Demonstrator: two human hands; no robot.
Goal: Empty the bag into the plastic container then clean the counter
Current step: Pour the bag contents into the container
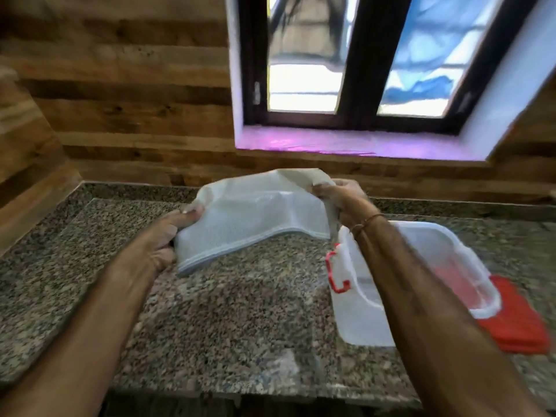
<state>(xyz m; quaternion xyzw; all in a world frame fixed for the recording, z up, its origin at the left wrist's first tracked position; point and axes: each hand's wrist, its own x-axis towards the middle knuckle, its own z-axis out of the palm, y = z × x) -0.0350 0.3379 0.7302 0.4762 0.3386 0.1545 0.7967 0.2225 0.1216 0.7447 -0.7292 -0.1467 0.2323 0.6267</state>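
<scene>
Now my left hand (159,236) grips the bag's (249,215) lower corner and my right hand (340,200) pinches its top edge, holding it limp and flat-looking above the tabletop (228,311). To the right, the plastic container (361,311) stands open beside its red lid (517,326); emptying seems done or nearly so, wiping remains.

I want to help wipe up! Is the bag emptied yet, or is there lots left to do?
Looks mostly emptied: the bag hangs flat and limp between the left hand and right hand. The plastic container sits open beside its red lid; its contents are too blurred to tell. Wiping the counter looks left.
</scene>
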